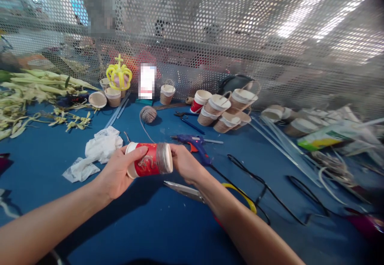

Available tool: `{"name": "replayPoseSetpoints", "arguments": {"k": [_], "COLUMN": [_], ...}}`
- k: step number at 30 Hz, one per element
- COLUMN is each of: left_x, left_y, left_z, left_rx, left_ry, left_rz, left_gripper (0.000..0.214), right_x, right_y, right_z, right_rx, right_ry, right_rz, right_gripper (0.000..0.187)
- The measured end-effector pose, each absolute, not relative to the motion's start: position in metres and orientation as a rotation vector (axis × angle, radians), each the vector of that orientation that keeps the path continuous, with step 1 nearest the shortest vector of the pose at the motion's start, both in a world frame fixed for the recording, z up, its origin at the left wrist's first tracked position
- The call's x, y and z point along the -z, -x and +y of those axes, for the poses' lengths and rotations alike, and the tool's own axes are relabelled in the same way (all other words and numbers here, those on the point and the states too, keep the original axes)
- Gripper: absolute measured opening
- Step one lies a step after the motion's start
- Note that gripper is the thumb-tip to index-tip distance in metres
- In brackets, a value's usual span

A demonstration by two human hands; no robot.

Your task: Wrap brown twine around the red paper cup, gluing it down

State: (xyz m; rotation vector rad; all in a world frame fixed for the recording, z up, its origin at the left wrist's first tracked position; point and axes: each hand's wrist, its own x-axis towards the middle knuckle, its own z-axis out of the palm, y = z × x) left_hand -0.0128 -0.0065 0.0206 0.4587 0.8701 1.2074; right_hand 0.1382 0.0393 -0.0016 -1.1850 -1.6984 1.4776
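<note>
My left hand [115, 173] is wrapped round a red and white paper cup [147, 163], held on its side above the table. Grey-brown twine [163, 158] is wound in tight rows round the cup near its right end. From there a strand runs back to a twine ball [148, 114] behind. My right hand [184, 162] is closed at the cup's right end, its fingertips hidden behind the cup. Below the right wrist lie scissors [186, 191] with a yellow handle. A blue glue gun [196, 145] rests just beyond the right hand.
Crumpled white cloth [103, 147] lies left of the cup. Pliers [190, 123] and several twine-handled cups [219, 105] stand farther back. Clear glue sticks [282, 145] and a black cable [261, 181] are at right. Pale dried husks [39, 85] cover the far left, before a perforated metal screen [186, 29].
</note>
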Motion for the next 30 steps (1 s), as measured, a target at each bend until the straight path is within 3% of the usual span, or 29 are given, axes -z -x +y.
{"name": "replayPoseSetpoints", "arguments": {"k": [8, 15, 19, 30], "left_x": [-0.024, -0.022, -0.021, -0.019], "left_y": [0.016, 0.016, 0.012, 0.01], "left_z": [0.001, 0.005, 0.001, -0.002], "left_rx": [-1.289, -1.248, -1.273, -1.297], "left_ry": [-0.412, -0.345, -0.385, -0.427], "left_rz": [0.869, 0.916, 0.953, 0.968], "left_gripper": [0.015, 0.013, 0.007, 0.016], "right_x": [-0.006, -0.037, -0.035, -0.029], "right_y": [-0.149, -0.15, -0.141, -0.141], "right_z": [0.047, 0.03, 0.021, 0.022], "right_rx": [-1.262, -0.567, -0.452, -0.453], "right_ry": [1.358, 1.271, 1.265, 1.33], "right_rz": [-1.807, -2.018, -2.171, -2.18], "right_gripper": [0.008, 0.015, 0.013, 0.014]}}
